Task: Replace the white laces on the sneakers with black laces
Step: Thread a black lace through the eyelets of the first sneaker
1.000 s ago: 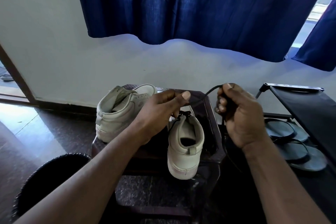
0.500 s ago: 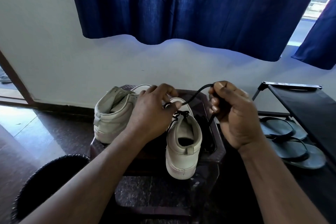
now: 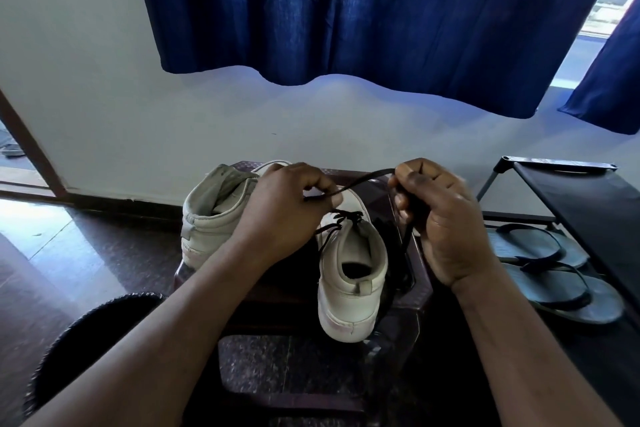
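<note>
Dark stool (image 3: 424,291) under a blue curtain. The left hand (image 3: 284,208) has closed in and now pinches the black lace (image 3: 363,178). The right hand (image 3: 446,218) keeps it fisted. The lace runs taut between the grips, with the laced sneaker (image 3: 349,288) directly below. Probable step: tying off. No legible writing.

No readable text, label, brand or number shows on anything here.
</note>
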The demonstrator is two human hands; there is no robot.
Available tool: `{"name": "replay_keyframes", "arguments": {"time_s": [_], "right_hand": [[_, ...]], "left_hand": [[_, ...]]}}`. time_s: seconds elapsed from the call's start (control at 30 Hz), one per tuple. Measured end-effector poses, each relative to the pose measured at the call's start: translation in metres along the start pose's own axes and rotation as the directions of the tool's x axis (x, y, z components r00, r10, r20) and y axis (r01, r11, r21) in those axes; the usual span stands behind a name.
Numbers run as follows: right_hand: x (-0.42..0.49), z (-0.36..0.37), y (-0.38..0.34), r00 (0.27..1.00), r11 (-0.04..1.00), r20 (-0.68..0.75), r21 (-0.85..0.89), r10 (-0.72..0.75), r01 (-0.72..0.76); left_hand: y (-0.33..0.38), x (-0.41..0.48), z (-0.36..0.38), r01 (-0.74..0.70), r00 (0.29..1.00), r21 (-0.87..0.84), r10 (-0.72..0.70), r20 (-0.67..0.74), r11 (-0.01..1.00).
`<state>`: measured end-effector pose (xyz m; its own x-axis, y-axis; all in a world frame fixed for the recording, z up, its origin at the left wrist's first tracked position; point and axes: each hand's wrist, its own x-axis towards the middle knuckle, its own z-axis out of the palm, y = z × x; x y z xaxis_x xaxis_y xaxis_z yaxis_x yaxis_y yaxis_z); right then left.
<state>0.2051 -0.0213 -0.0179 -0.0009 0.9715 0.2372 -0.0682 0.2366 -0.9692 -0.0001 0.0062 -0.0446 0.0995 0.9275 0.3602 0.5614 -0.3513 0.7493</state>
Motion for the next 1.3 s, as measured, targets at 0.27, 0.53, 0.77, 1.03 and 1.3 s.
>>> {"name": "replay_keyframes", "arguments": {"time_s": [0.27,0.53,0.77,1.03,1.3], "right_hand": [[-0.002,0.018,0.01,0.994,0.996,0.097,-0.074,0.051,-0.043],[0.0,0.0,0.001,0.998,0.998,0.0,0.009,0.057,-0.057],[-0.002,0.01,0.008,0.995,0.996,0.079,-0.067,0.061,-0.055],[0.0,0.0,0.003,0.999,0.993,0.021,-0.104,0.048,-0.046],[0.0,0.006,0.009,0.997,0.991,0.056,-0.122,0.06,-0.053]], "left_hand": [[0.026,-0.006,0.007,0.156,0.974,-0.482,-0.053,0.219,0.862],[0.002,-0.005,0.001,0.061,0.995,0.45,-0.089,0.042,0.891],[0.015,-0.006,0.016,0.095,0.983,-0.333,-0.036,0.178,0.938],[0.005,-0.003,0.004,0.123,0.99,0.286,-0.138,0.031,0.95],[0.013,-0.009,0.004,0.047,0.978,-0.101,-0.026,0.206,0.994]]}}
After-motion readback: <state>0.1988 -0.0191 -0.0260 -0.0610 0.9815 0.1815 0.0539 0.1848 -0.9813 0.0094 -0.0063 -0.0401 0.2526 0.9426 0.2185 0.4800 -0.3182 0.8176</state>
